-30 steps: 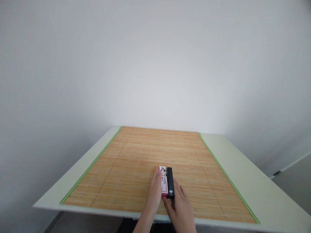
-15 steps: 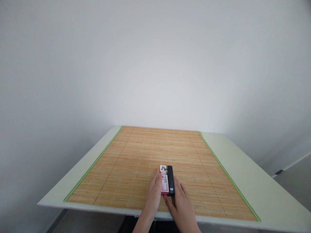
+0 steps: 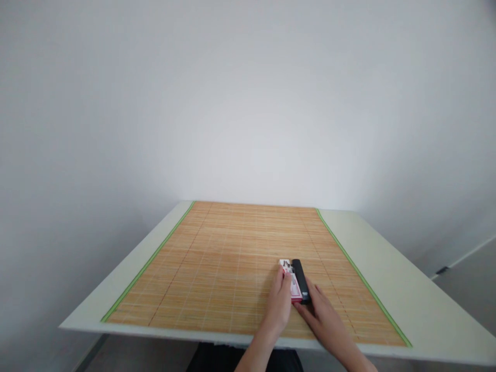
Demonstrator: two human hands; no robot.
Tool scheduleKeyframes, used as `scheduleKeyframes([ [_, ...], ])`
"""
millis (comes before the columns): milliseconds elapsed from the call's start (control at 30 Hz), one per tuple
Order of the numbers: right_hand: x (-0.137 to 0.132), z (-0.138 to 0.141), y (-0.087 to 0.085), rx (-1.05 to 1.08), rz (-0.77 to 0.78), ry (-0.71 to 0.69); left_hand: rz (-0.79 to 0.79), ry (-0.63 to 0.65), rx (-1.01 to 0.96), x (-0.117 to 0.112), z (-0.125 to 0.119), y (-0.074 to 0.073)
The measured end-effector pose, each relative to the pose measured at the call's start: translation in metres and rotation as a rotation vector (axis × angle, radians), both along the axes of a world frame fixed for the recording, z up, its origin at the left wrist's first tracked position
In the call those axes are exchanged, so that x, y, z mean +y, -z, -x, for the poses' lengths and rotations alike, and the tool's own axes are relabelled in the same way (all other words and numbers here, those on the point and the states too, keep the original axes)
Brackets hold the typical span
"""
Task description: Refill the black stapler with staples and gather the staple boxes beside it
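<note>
A small white and pink-red printed box [image 3: 295, 288] and a black stapler [image 3: 301, 281] lie side by side, long sides together, on the bamboo mat [image 3: 217, 268]. My left hand [image 3: 278, 305] grips the box along its left side, fingers and thumb partly over it. Against the stapler's right side rests my right hand [image 3: 324, 315], its thumb reaching across the near ends of both things. The pair is pressed between my two hands. Parts of the box are hidden by my left fingers.
The mat, with green edging, covers the middle of a white table [image 3: 387, 268]. A pale wall [image 3: 248, 129] stands behind the table. The table's front edge runs just below my wrists, with my dark-clothed lap [image 3: 217, 357] beneath.
Both hands have slid the box and stapler together to the right across the mat and slightly away from me. The pair now lies turned at a slight slant.
</note>
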State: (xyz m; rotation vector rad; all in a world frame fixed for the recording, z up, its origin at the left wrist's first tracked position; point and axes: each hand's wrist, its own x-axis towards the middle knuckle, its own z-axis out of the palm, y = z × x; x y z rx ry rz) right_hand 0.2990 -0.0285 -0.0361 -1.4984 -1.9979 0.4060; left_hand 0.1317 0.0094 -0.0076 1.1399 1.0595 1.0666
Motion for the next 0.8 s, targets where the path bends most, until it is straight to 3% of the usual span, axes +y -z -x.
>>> scheduleKeyframes([
  [167,0.0,-0.067,-0.001,0.015,0.079,0.053,-0.143,0.181,0.145,0.017,-0.034,0.007],
  [300,-0.001,-0.097,-0.006,0.026,0.124,0.098,-0.225,0.261,0.198,0.027,-0.041,0.009],
  [633,-0.003,-0.1,-0.001,0.023,0.079,0.144,-0.465,0.226,0.305,0.024,-0.036,0.011],
  [800,-0.001,-0.098,-0.001,0.01,0.08,0.156,-0.462,0.166,0.372,0.019,-0.041,0.009],
])
